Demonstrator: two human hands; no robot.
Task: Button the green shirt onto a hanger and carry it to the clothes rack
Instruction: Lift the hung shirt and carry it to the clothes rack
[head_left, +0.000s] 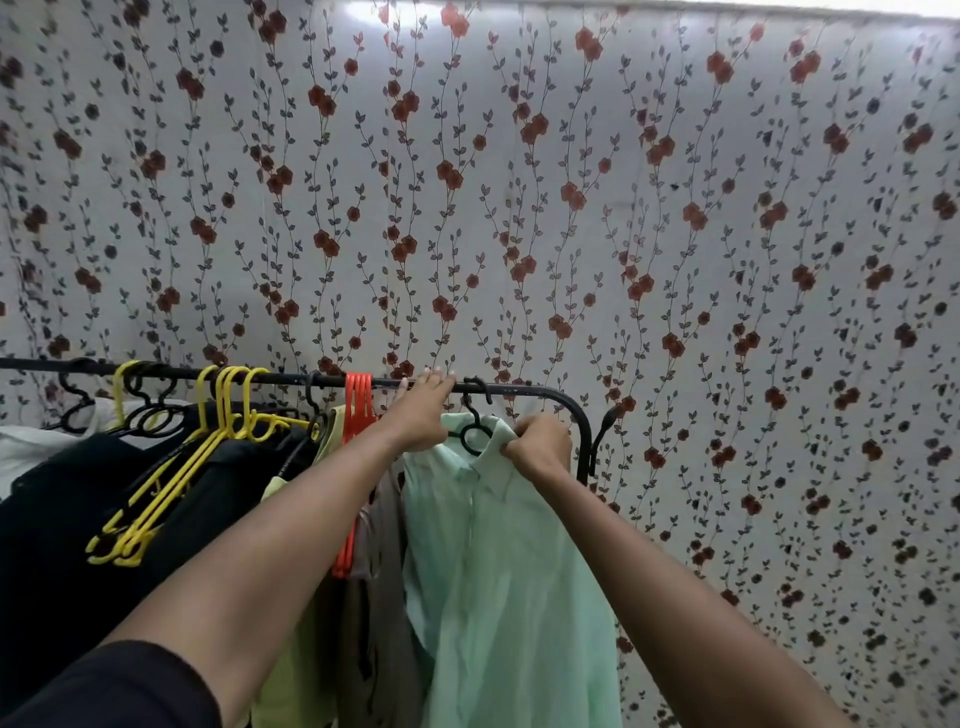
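Note:
The pale green shirt (498, 571) hangs from a black hanger (475, 415) whose hook sits over the black rack bar (524, 388), near the bar's right end. My right hand (540, 444) pinches the shirt's collar just right of the hanger neck. My left hand (423, 410) reaches up beside the hanger, fingers resting on the bar and palm against the shirt's left shoulder. The hanger's shoulders are hidden inside the shirt.
Left of the green shirt hang a brown garment (379, 597), orange hangers (358, 400), a yellow-green garment (296, 649), several yellow hangers (171, 467) and dark clothes (62, 545). The rack's curved right post (584, 441) stands close to the floral wall (519, 208).

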